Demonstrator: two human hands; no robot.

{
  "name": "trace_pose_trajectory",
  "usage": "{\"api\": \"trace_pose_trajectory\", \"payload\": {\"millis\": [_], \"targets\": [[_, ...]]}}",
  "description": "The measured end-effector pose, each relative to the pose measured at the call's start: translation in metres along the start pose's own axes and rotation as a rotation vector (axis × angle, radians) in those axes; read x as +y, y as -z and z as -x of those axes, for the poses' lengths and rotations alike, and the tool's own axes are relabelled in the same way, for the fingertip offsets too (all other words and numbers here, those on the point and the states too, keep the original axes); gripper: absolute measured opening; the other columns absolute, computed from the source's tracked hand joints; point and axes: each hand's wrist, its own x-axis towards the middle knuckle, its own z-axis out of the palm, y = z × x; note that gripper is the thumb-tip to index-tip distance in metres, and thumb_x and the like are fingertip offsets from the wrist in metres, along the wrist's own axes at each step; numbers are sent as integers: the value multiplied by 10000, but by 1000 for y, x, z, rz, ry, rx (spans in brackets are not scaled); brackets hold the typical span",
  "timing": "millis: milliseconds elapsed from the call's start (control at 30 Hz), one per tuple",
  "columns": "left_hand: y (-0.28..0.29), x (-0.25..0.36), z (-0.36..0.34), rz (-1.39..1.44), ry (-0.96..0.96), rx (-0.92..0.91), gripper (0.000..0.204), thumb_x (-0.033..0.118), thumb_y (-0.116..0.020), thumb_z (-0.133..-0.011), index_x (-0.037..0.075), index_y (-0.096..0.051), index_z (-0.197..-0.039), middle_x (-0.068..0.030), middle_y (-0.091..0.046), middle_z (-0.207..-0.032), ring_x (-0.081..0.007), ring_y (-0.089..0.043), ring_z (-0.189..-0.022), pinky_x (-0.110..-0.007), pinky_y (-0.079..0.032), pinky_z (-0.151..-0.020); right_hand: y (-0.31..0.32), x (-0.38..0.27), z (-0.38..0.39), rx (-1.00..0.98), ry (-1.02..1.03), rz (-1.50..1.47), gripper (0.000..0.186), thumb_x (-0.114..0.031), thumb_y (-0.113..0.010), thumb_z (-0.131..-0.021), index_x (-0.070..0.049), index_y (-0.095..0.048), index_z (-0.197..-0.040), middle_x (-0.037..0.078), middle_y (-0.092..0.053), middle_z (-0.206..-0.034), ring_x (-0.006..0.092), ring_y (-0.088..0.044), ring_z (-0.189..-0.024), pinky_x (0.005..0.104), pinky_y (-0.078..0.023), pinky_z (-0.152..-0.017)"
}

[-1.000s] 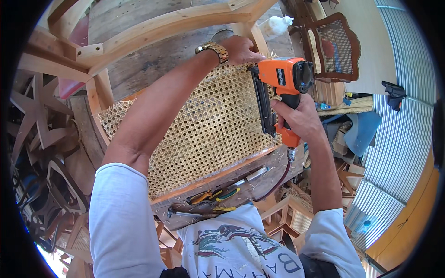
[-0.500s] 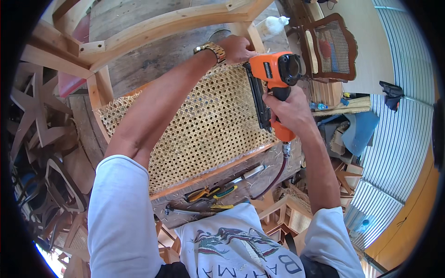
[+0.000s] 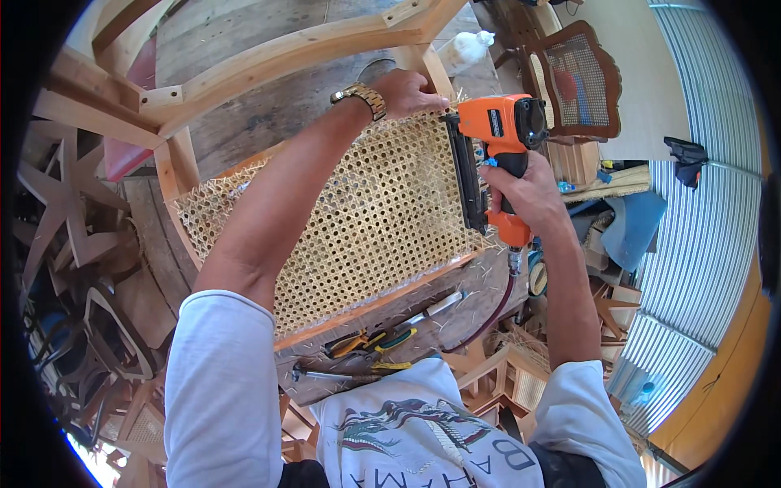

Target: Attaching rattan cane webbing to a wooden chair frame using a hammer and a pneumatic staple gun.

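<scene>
A woven cane panel lies stretched over a wooden chair seat frame on a workbench. My left hand, with a gold watch on the wrist, presses down on the far right corner of the cane. My right hand grips the handle of an orange and black pneumatic nail gun. The gun's black magazine lies along the right edge of the cane, its nose close to my left hand. A dark red air hose runs from the gun's base.
Pliers and hand tools lie on the bench near my chest. A bare wooden chair frame arches over the far side. A dark caned chair back stands at right, with a white bottle beside it. Stacked wooden parts crowd the left.
My right hand has carried the nail gun up along the cane's right edge toward the far corner. My left hand has stayed on that corner.
</scene>
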Motion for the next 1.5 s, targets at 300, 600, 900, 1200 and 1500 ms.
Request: {"api": "trace_pose_trajectory", "payload": {"millis": [300,600,900,1200,1500], "targets": [[-6,-7,-4,3,-18,47,736,716,-597,-996,4,-779,-1022,-206,-727,-842,-323,-719,-811,-457,-519,-747,-5,0,-8,-7,-2,-10,193,-165,-729,-950,-33,-660,-1073,12,-626,-652,120,-623,-548,307,-492,-527],[-3,-3,-2,-8,-10,63,735,717,-619,-982,0,-749,-886,-161,-655,-685,-303,-662,-674,-461,-496,-673,-8,0,-8,3,-1,-2,180,-158,-723,-950,-23,-670,-1058,12,-621,-641,127,-626,-542,320,-498,-514],[-9,-9,-7,51,11,71,663,647,-647,-985,-6,-758,-945,-133,-667,-687,-287,-667,-672,-449,-510,-672,-20,-3,-14,9,-23,65,130,-127,-698,-953,-5,-680,-995,24,-630,-644,129,-624,-537,328,-525,-529],[-13,-23,-14,-131,-156,124,649,621,-645,-987,-18,-753,-986,-169,-708,-771,-305,-695,-762,-439,-526,-723,-18,-1,-8,0,41,-44,132,-117,-705,-940,-9,-649,-991,24,-622,-672,132,-629,-548,326,-533,-530],[-2,-3,-2,-65,-24,92,714,676,-608,-980,-22,-741,-919,-184,-675,-735,-325,-681,-732,-468,-514,-718,-19,-2,-4,-28,46,-46,141,-137,-729,-950,-19,-669,-997,21,-631,-649,119,-615,-541,314,-523,-530]]}}
